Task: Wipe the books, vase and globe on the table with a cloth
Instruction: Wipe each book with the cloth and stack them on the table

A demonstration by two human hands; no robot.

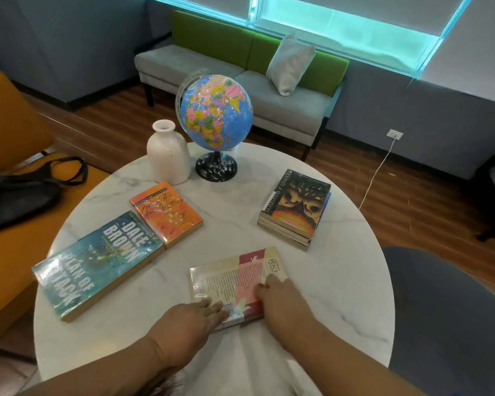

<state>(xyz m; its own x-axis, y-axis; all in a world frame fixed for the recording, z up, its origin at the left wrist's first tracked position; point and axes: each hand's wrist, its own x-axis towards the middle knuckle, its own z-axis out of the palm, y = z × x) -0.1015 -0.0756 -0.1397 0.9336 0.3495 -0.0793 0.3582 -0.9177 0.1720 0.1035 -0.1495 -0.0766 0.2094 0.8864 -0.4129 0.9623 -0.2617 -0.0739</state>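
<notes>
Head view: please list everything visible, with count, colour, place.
table: 1, white marble, centre
globe: 1, blue, black base, table's far side
vase: 1, white, left of globe
orange book: 1, orange, table's left
teal book: 1, teal, near left
pink book: 1, pink-cream, near edge
book stack: 1, dark top cover, table's right
sofa: 1, grey and green, behind table
cushion: 1, grey, on sofa
bag: 1, black, on orange seat, left
left hand: 1, on pink book's near edge
right hand: 1, on pink book's cover
</notes>
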